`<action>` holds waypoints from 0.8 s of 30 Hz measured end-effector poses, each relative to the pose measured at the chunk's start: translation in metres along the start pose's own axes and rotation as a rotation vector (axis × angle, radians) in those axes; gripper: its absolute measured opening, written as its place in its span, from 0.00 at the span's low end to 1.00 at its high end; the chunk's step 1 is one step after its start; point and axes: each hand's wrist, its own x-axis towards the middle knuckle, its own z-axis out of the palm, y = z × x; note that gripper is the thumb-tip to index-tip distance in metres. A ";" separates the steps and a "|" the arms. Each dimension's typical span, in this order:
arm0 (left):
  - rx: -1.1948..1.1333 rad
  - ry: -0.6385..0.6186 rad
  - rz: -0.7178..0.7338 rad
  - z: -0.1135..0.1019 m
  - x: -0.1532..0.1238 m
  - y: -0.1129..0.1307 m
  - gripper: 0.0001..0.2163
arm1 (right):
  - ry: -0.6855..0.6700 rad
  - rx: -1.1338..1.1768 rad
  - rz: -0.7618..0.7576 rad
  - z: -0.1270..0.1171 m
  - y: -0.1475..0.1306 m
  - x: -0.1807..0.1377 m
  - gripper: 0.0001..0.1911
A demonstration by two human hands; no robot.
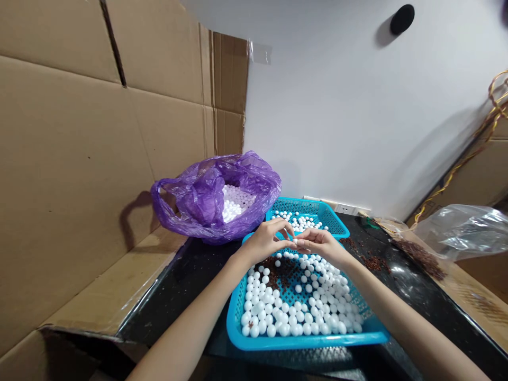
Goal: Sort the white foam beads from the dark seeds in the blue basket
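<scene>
My left hand (266, 239) and my right hand (320, 242) meet above the far end of a blue plastic basket (238, 338). Their fingertips pinch one small white ball (294, 242) between them. The basket holds several white balls (293, 309) and a patch of small dark brown bits (280, 270). Both forearms reach in from the bottom edge. A second blue basket (337, 222) with several white balls stands just behind the hands.
A purple plastic bag (210, 203) full of white balls sits at the back left. Cardboard sheets (79, 159) line the left side. Brown bits (373, 262) lie scattered on the black tabletop (190, 275). A clear plastic bag (460, 230) lies at the right.
</scene>
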 end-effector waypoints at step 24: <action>0.052 -0.056 0.072 0.000 0.001 -0.005 0.08 | 0.067 -0.013 -0.015 -0.001 0.000 0.001 0.12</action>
